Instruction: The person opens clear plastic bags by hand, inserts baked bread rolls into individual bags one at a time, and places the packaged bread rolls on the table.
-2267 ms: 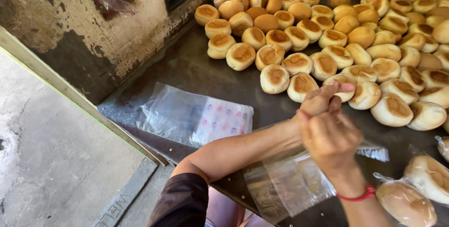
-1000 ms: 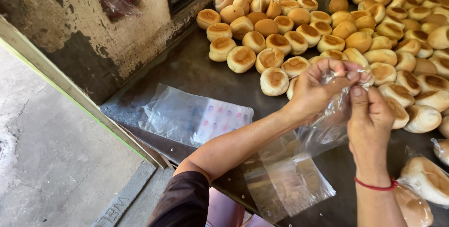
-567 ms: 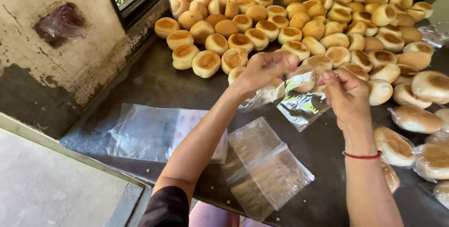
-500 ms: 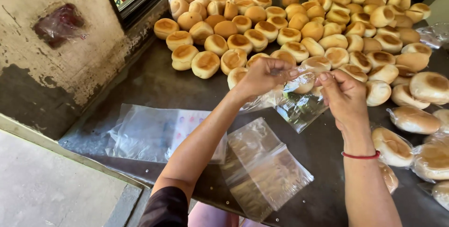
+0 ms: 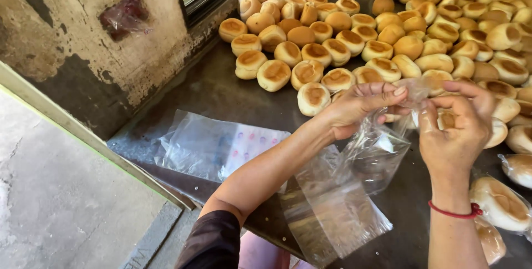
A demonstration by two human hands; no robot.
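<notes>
Both hands, left hand (image 5: 357,108) and right hand (image 5: 457,127), pinch a clear bag (image 5: 382,147) between closed fingers, buns (image 5: 343,41) just beyond the fingertips.

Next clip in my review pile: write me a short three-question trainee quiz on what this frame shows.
1. True or false: both hands grip the same clear plastic bag.
2. Multiple choice: the stack of flat empty bags lies A) on top of the buns, B) on the dark table near its front edge, C) on the floor.
3. Fill in: the right hand has a ____ band at its wrist.

Key:
1. True: the left hand and the right hand pinch the bag's top edge between them.
2. B: it lies on the dark table, in front of the buns.
3. Red: the red band circles the wrist.
</notes>
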